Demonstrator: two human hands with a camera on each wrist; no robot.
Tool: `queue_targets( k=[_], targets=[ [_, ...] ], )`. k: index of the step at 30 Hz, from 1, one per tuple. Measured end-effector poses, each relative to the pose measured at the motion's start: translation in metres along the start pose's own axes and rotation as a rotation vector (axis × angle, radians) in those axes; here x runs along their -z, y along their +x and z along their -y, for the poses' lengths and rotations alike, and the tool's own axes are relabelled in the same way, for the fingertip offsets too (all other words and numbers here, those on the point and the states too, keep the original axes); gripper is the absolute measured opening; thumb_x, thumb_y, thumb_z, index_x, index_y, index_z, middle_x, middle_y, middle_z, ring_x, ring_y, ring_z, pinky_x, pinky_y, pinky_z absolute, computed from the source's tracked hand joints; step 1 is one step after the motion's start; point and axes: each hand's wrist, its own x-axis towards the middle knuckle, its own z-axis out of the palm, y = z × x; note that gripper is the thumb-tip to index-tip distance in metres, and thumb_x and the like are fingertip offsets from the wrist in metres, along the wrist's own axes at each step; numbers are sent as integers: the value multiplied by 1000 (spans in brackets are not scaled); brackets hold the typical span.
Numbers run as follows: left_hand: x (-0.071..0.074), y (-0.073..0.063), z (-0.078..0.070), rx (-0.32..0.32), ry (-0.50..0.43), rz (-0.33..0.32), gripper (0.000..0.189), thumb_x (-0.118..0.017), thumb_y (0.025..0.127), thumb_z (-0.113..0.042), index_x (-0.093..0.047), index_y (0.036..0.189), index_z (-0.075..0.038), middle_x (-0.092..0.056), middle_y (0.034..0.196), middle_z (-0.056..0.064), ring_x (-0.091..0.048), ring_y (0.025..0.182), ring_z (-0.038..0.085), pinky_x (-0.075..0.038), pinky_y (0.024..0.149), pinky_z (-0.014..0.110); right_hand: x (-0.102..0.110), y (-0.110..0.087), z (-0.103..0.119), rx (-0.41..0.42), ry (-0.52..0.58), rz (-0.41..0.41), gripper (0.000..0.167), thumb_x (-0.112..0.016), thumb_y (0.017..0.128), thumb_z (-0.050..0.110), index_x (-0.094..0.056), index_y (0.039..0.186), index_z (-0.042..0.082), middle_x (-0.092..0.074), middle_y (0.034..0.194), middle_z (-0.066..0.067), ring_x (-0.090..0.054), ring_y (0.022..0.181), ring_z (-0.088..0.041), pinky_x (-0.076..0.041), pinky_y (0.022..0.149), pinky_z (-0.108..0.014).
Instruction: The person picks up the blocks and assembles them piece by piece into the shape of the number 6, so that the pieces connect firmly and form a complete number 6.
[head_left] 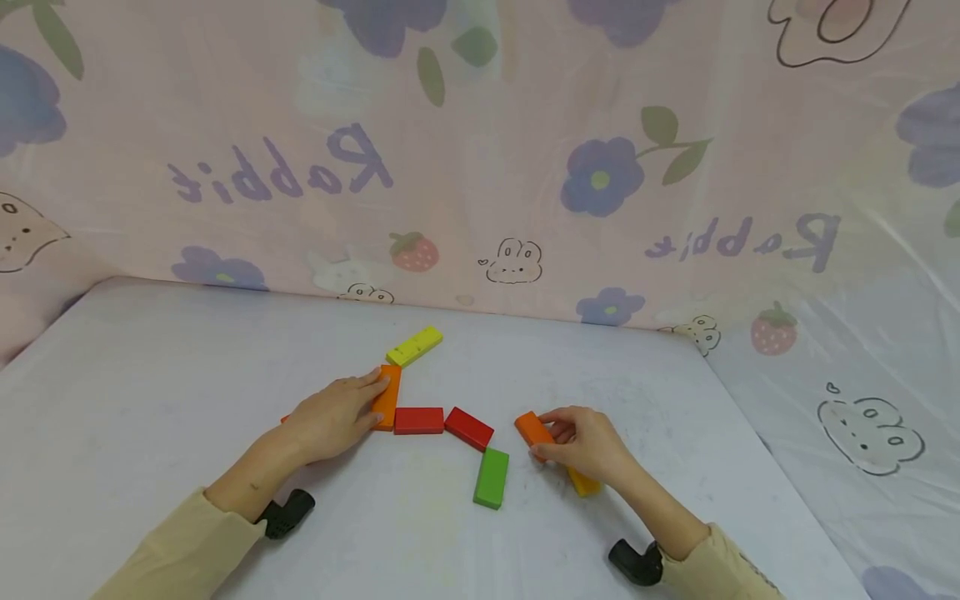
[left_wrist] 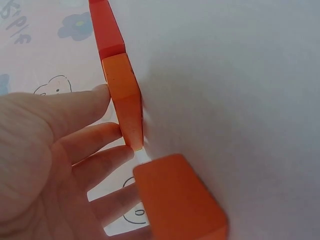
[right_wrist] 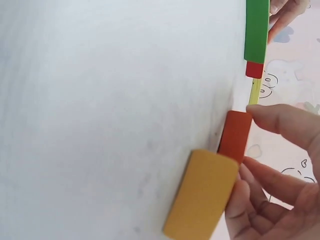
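Observation:
On the table, my left hand (head_left: pixel 333 417) rests its thumb and fingertips on an orange block (head_left: pixel 387 398); the left wrist view shows those fingers fairly straight along the orange block (left_wrist: pixel 125 97). My right hand (head_left: pixel 588 442) pinches another orange block (head_left: pixel 531 427) between thumb and fingers. In the right wrist view, the pinched orange block (right_wrist: pixel 235 135) is partly hidden behind a yellow block (right_wrist: pixel 202 195). That yellow block (head_left: pixel 583 482) lies just under the right hand in the head view. Two red blocks (head_left: pixel 419 421) (head_left: pixel 469 428) and a green block (head_left: pixel 491 478) lie between the hands.
A bright yellow block (head_left: pixel 415 346) touches the far end of the left orange block. Another orange block (left_wrist: pixel 180 200), mostly covered by the left hand in the head view, lies nearby. Black curved pieces (head_left: pixel 636 562) sit at both wrists. Patterned cloth (head_left: pixel 480 167) rises behind the table.

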Motion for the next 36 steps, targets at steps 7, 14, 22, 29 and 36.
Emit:
queue_targets(
  k=[7,14,22,29,36],
  targets=[
    [-1,0,1,-3,-1,-1,52,-60,93,-19,-47,140,0,-38,150,20,-40,133,44,-36,105,60,-4,2,-2,39,14,11,37,-79,77,19,-70,109,4,-66,88,-2,-57,75,-10,-49,66,-23],
    [-2,0,1,-2,0,1,52,-60,93,-19,-47,140,-1,-38,150,20,-40,133,44,-36,105,60,-4,1,-3,100,33,21,36,-78,78,20,-69,110,4,-66,89,-2,-57,75,-11,-49,66,-20],
    [-1,0,1,-4,3,-5,52,-60,93,-19,-47,140,-1,-38,150,20,-40,133,44,-36,105,59,-3,0,8,157,83,7,37,-78,79,23,-70,111,7,-66,91,-2,-57,78,-12,-50,67,-20],
    [0,0,2,-7,-1,-4,52,-60,94,-19,-47,140,0,-37,150,20,-40,133,45,-35,106,60,-5,-2,24,203,125,37,37,-78,79,23,-70,112,8,-66,94,-2,-58,80,-13,-51,68,-20],
    [1,2,2,-3,1,3,52,-59,94,-19,-46,140,0,-37,150,20,-39,133,45,-35,106,60,-11,-2,40,255,134,83,36,-78,79,23,-70,113,12,-66,95,1,-59,81,-11,-53,69,-25]
  ],
)
